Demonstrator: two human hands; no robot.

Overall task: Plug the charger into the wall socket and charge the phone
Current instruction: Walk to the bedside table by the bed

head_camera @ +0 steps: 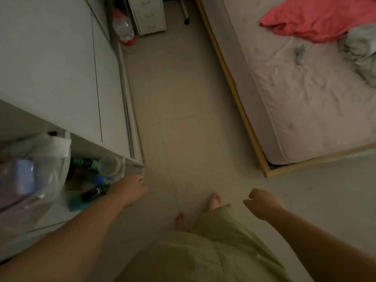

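I see no charger, phone or wall socket in the head view. My left hand (130, 191) reaches forward beside the corner of a white shelf (134, 169). Its fingers are stretched out with nothing in them. My right hand (260, 204) hangs over the floor at the right, its fingers curled in loosely and nothing visible inside. Both forearms are bare. Below me are a pale green garment and my bare feet (214, 200) on the tiles. The room is dim.
A bed (305, 94) with a pink sheet, a red cloth (317, 19) and a grey-green cloth fills the right. White cabinet doors (61, 68) line the left. On the shelf are a plastic bag (30, 176), a clear cup (110, 165) and small bottles. A large water bottle (124, 29) and drawer unit (148, 15) stand ahead.
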